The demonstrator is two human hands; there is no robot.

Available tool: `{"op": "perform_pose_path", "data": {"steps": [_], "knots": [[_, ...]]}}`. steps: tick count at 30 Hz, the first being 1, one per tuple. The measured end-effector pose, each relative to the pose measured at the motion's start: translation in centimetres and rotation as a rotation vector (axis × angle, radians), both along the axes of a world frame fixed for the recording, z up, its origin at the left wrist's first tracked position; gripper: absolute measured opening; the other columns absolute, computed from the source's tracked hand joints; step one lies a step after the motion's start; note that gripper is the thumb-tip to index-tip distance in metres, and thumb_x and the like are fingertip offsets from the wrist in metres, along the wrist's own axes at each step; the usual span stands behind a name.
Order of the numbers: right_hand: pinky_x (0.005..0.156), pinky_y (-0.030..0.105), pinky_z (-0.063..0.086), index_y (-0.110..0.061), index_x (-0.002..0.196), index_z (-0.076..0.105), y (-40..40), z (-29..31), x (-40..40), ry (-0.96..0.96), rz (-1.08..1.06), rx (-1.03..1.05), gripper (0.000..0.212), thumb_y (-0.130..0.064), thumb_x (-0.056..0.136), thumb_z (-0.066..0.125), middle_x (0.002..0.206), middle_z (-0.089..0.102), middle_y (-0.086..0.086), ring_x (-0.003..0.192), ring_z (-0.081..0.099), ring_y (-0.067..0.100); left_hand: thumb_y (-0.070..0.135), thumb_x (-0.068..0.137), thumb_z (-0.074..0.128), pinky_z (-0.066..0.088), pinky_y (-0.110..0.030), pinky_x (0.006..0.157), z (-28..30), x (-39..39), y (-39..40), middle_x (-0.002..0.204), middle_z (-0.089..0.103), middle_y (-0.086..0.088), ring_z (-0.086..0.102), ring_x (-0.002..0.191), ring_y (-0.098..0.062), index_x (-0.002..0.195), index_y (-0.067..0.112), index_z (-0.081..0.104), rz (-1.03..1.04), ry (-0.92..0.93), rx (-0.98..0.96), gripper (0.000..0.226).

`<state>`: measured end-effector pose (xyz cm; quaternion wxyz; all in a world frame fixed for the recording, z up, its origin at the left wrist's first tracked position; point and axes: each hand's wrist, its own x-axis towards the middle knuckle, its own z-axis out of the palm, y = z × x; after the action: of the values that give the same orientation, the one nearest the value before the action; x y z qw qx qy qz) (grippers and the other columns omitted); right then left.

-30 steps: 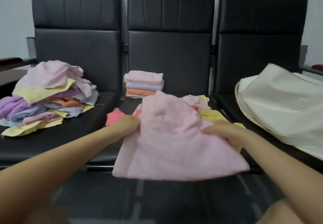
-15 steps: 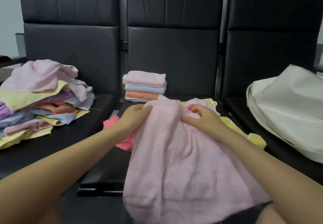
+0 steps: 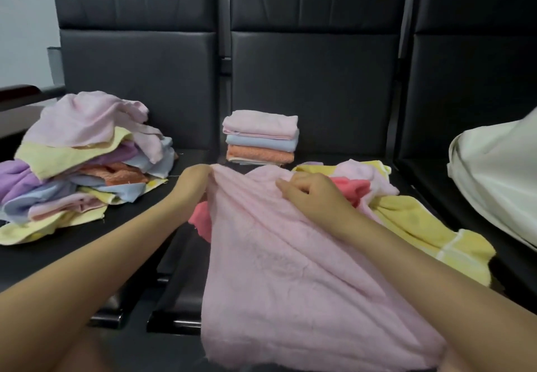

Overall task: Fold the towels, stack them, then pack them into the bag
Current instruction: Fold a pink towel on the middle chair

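Observation:
A large light pink towel point(image 3: 287, 270) drapes from the middle seat down toward me. My left hand point(image 3: 193, 187) grips its upper left edge. My right hand point(image 3: 312, 194) pinches its top edge near the middle, fingers curled. Behind them stands a stack of folded towels point(image 3: 261, 138), pink over blue over orange. A loose pile of unfolded towels point(image 3: 78, 156) covers the left seat. The cream cloth bag point(image 3: 494, 177) lies on the right seat.
A yellow towel point(image 3: 418, 226) and a coral one point(image 3: 351, 188) lie crumpled under and to the right of the pink towel. Three black padded chairs point(image 3: 313, 81) stand side by side. A dark armrest point(image 3: 20, 93) juts in at far left.
The view has moved closer to the seats. The pink towel has slid further over the seat's front edge toward me. My hands have shifted along its top edge, the left one outward.

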<state>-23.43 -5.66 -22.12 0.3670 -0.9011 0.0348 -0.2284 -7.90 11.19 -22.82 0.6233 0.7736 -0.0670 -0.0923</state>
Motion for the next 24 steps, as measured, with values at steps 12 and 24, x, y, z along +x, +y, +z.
{"op": "perform_pose_path", "data": {"steps": [12, 24], "knots": [[0.072, 0.031, 0.045, -0.004, 0.091, 0.064, -2.3, 0.8, 0.6, 0.082, -0.163, 0.488, 0.023, -0.027, 0.094, 0.060, 0.088, 0.063, 0.009, 0.083, 0.056, 0.020, 0.028, 0.087, 0.064, 0.047, -0.033, 0.072, 0.7, -1.4, -0.5, 0.096, 0.066, -0.007, 0.060, 0.082, -0.019, 0.093, 0.015, 0.065, -0.169, 0.323, -0.126, 0.015], [0.070, 0.031, 0.048, -0.009, 0.086, 0.062, -4.7, 3.7, -0.8, -0.188, -0.170, 0.950, 0.014, -0.021, 0.093, 0.064, 0.078, 0.062, 0.005, 0.076, 0.057, 0.019, -0.001, 0.088, 0.035, 0.027, -0.015, 0.038, 2.2, -2.1, -1.4, 0.038, 0.033, 0.004, 0.034, 0.033, -0.008, 0.051, 0.016, 0.035, -0.067, 0.397, -0.484, 0.041]]}}
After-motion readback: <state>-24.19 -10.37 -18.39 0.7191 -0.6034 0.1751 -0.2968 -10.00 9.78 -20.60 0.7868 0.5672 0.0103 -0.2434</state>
